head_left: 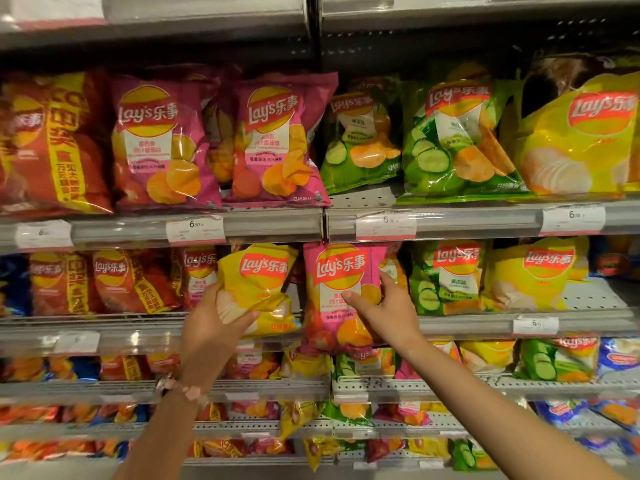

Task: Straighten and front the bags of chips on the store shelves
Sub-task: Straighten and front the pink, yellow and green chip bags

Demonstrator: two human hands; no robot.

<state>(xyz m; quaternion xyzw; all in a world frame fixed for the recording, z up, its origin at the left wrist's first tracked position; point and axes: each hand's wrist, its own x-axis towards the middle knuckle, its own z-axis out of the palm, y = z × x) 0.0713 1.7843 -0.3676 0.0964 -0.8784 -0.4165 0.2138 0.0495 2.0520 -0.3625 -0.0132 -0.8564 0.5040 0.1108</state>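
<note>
My left hand (211, 327) grips a yellow chip bag (258, 282) by its lower left part, holding it in front of the second shelf. My right hand (384, 306) holds a pink chip bag (341, 271) just to the right of it, thumb on the front and fingers behind the right edge. Both bags stand upright with their logos facing me, side by side at the shelf's front edge (467, 323). Red bags (128, 282) stand to the left and green cucumber bags (446, 275) to the right on the same shelf.
The shelf above carries red, pink (156, 140), green (450, 140) and yellow (581, 136) bags above price tags (195, 230). Lower shelves hold several smaller mixed bags, some tilted. A bare patch of shelf (588, 292) shows at the right of the second shelf.
</note>
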